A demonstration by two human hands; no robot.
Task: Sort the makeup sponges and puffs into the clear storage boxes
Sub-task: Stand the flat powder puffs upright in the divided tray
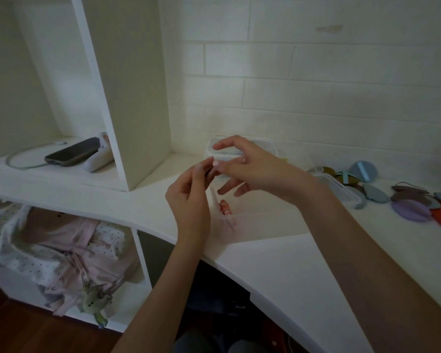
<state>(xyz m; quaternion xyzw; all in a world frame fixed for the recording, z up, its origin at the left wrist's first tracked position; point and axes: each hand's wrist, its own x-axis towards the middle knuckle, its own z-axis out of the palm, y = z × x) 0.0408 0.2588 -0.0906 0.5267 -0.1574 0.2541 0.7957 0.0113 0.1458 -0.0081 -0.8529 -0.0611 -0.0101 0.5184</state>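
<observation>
**Clear boxes open, puffs waiting at the right**

Head view: clear plastic boxes sit on the white desk (278, 263) against the wall. The left hand (189, 200) has thumb and fingertips drawn together in a pinch; whether anything is between them is too blurred to tell. The right hand (252, 166) hovers spread above the near box (239, 220), which holds one pink piece (225, 208). A second box (242, 149) stands behind, partly hidden. Loose puffs (407, 207) lie well apart to the right, beside a lid (341, 189). My advice: steady the near box with one hand, drop each piece straight in, and keep like shapes together.
</observation>
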